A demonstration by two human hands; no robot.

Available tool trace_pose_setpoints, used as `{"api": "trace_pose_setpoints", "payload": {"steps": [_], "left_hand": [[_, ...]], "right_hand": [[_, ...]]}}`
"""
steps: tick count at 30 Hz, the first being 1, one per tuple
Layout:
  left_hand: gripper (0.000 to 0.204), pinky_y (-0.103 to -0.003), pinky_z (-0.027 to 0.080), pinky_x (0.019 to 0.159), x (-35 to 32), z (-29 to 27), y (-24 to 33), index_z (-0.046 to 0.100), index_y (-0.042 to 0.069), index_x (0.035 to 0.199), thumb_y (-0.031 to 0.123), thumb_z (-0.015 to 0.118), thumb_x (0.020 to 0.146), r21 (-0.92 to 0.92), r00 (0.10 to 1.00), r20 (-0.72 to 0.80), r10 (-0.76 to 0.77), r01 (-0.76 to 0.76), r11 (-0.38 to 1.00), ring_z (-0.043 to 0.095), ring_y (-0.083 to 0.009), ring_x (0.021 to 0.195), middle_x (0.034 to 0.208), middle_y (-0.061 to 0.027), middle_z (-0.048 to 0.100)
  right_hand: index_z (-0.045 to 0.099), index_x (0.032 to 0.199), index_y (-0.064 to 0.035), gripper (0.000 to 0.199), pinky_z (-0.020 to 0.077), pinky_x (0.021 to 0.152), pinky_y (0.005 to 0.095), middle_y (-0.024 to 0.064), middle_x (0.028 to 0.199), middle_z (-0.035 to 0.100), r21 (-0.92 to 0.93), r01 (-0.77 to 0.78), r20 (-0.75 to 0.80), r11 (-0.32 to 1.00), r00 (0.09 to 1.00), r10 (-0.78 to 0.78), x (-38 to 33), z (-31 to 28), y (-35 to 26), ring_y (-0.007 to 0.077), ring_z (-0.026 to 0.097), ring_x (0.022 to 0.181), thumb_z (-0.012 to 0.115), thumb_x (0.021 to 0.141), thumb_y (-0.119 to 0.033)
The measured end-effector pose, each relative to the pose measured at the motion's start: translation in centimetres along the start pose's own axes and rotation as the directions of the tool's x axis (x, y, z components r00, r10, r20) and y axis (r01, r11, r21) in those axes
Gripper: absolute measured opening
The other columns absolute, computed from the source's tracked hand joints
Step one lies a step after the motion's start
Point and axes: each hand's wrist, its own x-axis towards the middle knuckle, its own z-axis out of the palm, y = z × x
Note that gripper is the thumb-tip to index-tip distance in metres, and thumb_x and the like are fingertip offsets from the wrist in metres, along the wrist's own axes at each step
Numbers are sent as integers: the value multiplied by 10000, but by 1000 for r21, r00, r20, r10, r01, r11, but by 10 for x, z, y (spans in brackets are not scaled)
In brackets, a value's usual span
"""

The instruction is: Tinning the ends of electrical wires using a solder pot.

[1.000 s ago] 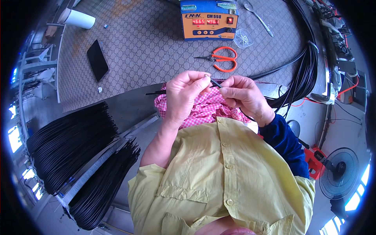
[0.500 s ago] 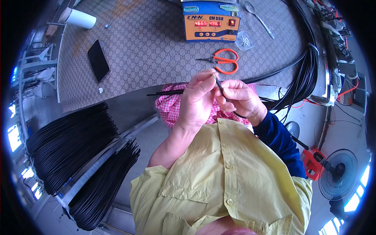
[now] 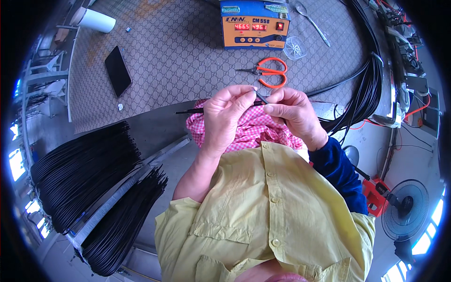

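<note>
A thin black cable [image 3: 261, 97] stretches between my two hands, just in front of the table edge. My left hand [image 3: 224, 113] pinches its tip between thumb and fingers, with a small pale bit showing there. With thumb and forefinger, my right hand [image 3: 298, 115] grips the same cable a little further down. Behind my left hand more black cables [image 3: 190, 112] stick out to the left; whether that hand holds them I cannot tell. Scissors with orange handles [image 3: 272, 73] lie on the table just beyond my fingers. Pink checked cloth [image 3: 253, 127] is under my hands.
A blue and orange control box [image 3: 254, 30] stands at the back, beside a clear dish of small parts [image 3: 295, 48] and a spoon [image 3: 314, 23]. Further left lie a phone [image 3: 118, 72] and a white cup [image 3: 93, 21]. Black cable bundles [image 3: 89, 174] hang at left; another coil [image 3: 364, 89] drapes at right.
My hands have moved apart a little, the left one leftward and the right one rightward. The cable between them has tilted to a flatter slant.
</note>
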Motion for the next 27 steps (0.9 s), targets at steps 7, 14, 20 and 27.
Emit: {"api": "trace_pose_setpoints", "payload": {"steps": [7, 14, 20, 27], "left_hand": [[112, -165, 442, 613, 6, -5, -1, 585, -23, 867, -61, 582, 762, 356, 961, 59, 270, -273, 894, 527, -42, 700, 796, -36, 589], [103, -227, 425, 694, 2, 14, -17, 574, -18, 893, 11, 528, 805, -187, 977, -157, 143, -172, 967, 525, -107, 707, 773, -51, 560], [104, -222, 433, 663, 2, 13, -22, 568, 0, 887, 79, 548, 821, -373, 991, -129, -45, -7, 928, 527, -91, 689, 767, -37, 561], [195, -223, 420, 643, 8, 1, -8, 566, 15, 886, 196, 497, 867, -386, 978, 8, -209, 196, 902, 509, -93, 669, 745, -34, 560]], "right_hand": [[580, 783, -9, 76, 393, 516, 169, 3, 702, 571, -300, 224, -81, 927, 962, -259, -1, 9, 4, 32, 492, 593, 632, 740, 26], [570, 792, -6, 72, 360, 460, 171, 9, 679, 561, 117, 146, -175, 982, 977, -124, 0, 22, 15, 39, 462, 525, 631, 754, -4], [569, 798, -14, 60, 329, 438, 168, -7, 655, 540, 90, 117, -175, 989, 979, -100, 4, 23, 12, 31, 430, 498, 620, 776, -38], [570, 800, -33, 130, 259, 433, 167, -45, 603, 477, -47, 49, -124, 998, 991, -54, 2, 16, 7, 16, 365, 485, 575, 832, -160]]}}
